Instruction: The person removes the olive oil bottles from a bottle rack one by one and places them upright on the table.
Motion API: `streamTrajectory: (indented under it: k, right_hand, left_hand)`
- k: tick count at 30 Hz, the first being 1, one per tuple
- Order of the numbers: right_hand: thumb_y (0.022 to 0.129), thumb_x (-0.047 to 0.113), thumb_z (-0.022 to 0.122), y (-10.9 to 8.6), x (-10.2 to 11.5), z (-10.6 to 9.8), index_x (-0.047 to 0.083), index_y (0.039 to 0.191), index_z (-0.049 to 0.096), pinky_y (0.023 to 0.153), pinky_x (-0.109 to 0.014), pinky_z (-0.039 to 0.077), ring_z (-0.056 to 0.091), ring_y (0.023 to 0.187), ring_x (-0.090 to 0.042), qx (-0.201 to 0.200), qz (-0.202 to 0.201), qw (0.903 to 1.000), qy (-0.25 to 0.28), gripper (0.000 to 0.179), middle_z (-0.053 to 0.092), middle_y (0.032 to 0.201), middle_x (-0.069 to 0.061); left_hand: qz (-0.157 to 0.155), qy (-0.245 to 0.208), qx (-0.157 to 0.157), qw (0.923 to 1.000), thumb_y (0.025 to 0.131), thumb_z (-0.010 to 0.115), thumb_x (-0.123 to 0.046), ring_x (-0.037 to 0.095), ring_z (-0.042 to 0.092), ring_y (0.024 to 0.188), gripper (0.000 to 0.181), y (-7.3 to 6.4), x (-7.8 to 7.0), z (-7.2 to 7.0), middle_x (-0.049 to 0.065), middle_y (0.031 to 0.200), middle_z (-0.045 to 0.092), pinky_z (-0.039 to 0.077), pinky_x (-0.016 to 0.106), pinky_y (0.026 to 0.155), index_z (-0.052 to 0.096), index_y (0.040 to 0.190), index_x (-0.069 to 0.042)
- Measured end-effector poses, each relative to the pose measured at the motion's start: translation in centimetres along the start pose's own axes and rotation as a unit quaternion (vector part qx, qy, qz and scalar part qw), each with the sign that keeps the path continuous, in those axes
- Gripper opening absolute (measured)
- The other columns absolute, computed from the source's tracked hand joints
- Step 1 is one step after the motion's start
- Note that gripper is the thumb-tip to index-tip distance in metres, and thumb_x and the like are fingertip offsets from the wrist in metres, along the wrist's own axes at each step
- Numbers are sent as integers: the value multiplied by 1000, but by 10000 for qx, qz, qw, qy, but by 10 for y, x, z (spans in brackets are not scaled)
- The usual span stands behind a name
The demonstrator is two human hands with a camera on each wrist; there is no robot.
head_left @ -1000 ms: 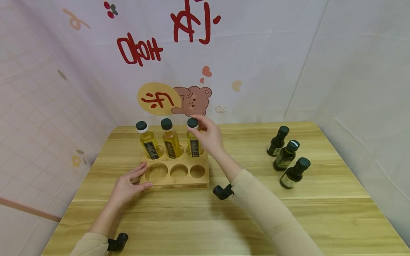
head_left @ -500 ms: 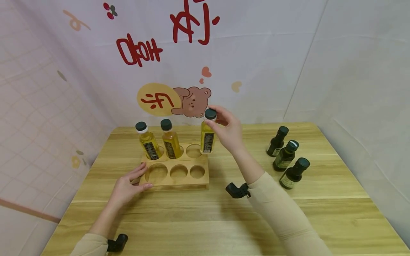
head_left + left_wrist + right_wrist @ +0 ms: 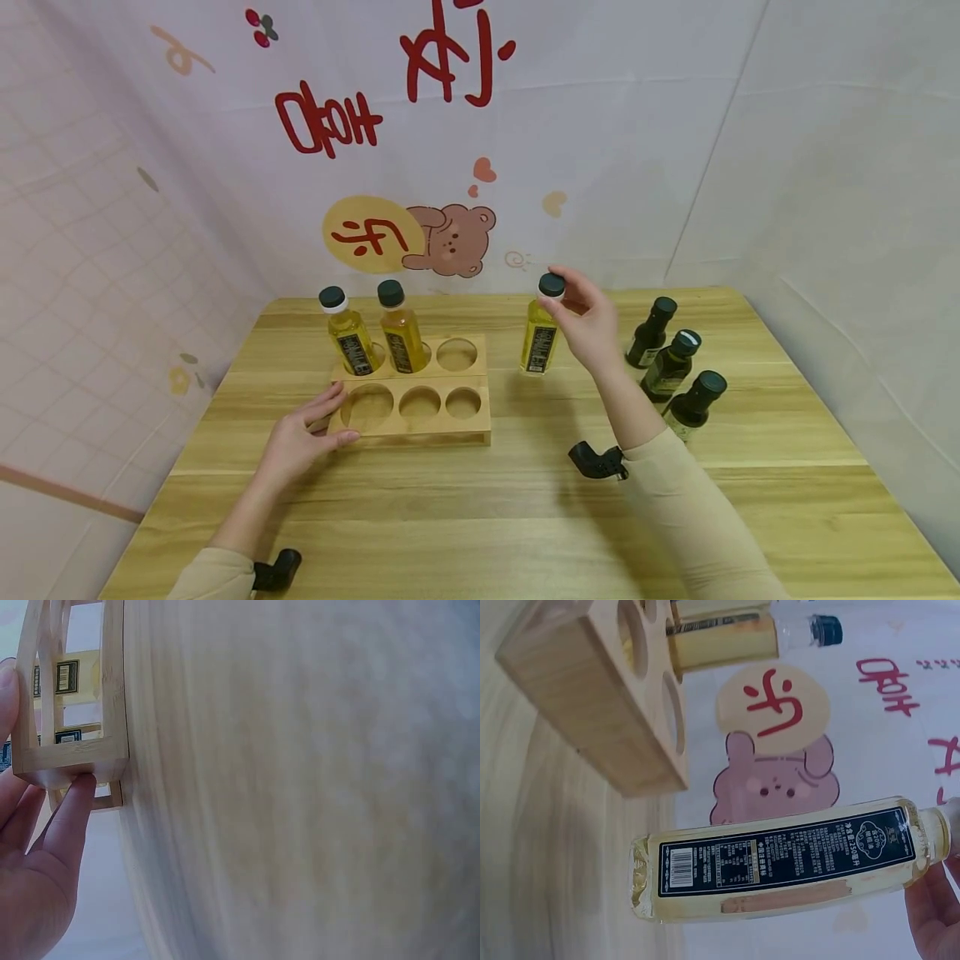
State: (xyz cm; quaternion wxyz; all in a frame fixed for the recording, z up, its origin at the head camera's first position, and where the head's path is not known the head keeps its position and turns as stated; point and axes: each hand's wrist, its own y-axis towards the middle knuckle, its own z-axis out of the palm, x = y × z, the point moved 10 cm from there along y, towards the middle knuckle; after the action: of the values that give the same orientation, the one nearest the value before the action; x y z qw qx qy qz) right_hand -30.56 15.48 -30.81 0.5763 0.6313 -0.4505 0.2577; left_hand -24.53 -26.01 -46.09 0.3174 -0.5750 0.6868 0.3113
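Note:
My right hand [image 3: 588, 325] pinches the neck and dark cap of a clear bottle of yellow oil [image 3: 538, 337], held upright to the right of the rack. In the right wrist view the oil bottle [image 3: 780, 862] shows its black label, its base apart from the rack's end. My left hand [image 3: 292, 446] grips the left end of a two-tier wooden bottle rack [image 3: 408, 433], thumb at the front corner and fingers farther back. Two more oil bottles, one yellow [image 3: 352, 337] and one amber [image 3: 402, 333], stand in the rack's back row. The other round holes hold nothing.
Three small dark bottles with black caps, one far [image 3: 647, 337], one middle [image 3: 667, 371] and one near [image 3: 690, 400], stand on the right of the wooden table [image 3: 450, 517]. My right forearm partly covers the near one. A printed white cloth [image 3: 600, 167] hangs behind the table.
My right hand has lifted the oil bottle out of the rack's back right hole and carried it right over the table. My left hand stays at the rack.

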Motion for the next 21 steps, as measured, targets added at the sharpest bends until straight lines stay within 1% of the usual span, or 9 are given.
streamTrajectory:
  k: [6, 9, 11, 17, 21]
  right_hand:
    - [90, 13, 75, -4, -20, -24, 9, 132, 64, 91, -30, 53, 64, 98, -22, -114, 332, 9984, -434, 44, 68, 110, -14]
    - [91, 16, 74, -4, -28, -36, 11, 134, 63, 91, -32, 54, 65, 100, -24, -224, 415, 9964, -700, 44, 69, 110, -13]
    - [92, 17, 73, -4, -33, -43, 12, 134, 63, 90, -31, 54, 65, 99, -23, -282, 456, 9950, -837, 44, 69, 110, -13]
    - [94, 16, 71, -2, -45, -57, 12, 136, 61, 83, -21, 52, 64, 94, -16, -424, 560, 9916, -1089, 44, 70, 108, -13]
    - [94, 13, 70, 0, -49, -60, 10, 137, 60, 82, -21, 51, 64, 94, -18, -414, 555, 9903, -1205, 44, 70, 108, -15]
  left_hand:
    - [-53, 39, 21, 10000, 80, 83, -38, 30, 39, 139, 77, 0, 2, 0, -1, 155, 38, 53, 40, 93, 52, 145, -11]
    - [-49, 23, 39, 10000, 80, 83, -37, 32, 39, 138, 78, 0, 1, 0, 1, 156, 38, 53, 41, 93, 51, 146, -10]
    - [-60, -14, 36, 10000, 80, 83, -36, 32, 39, 138, 78, -1, 0, 0, 1, 156, 38, 53, 41, 93, 51, 145, -9]
    - [-80, -46, 59, 9999, 81, 83, -35, 32, 37, 140, 77, -1, -1, 0, 2, 156, 37, 52, 42, 95, 51, 146, -9]
    - [-62, -76, 62, 9999, 82, 83, -32, 34, 37, 140, 75, -2, -3, 0, 3, 156, 37, 51, 43, 95, 51, 145, -8]
